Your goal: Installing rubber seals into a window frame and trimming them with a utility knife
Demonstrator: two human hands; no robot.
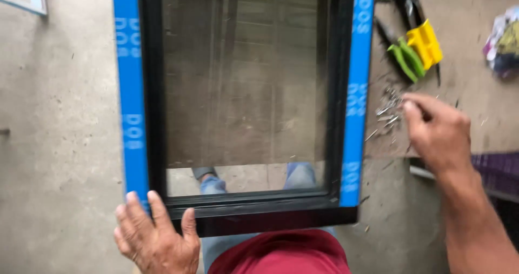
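Observation:
A glazed window frame with black profiles and blue protective film on its two long sides lies on a workbench, its near end jutting over the edge toward me. My left hand grips its near left corner, fingers over the black bottom rail. My right hand reaches to the right of the frame, fingertips touching a small heap of silver screws on the bench; whether it has pinched one I cannot tell.
Green-handled pliers and a yellow tool lie beyond the screws, with dark tools behind. Crumpled coloured wrapping sits far right. The bench edge ends at lower right above a purple crate. My legs show through the glass.

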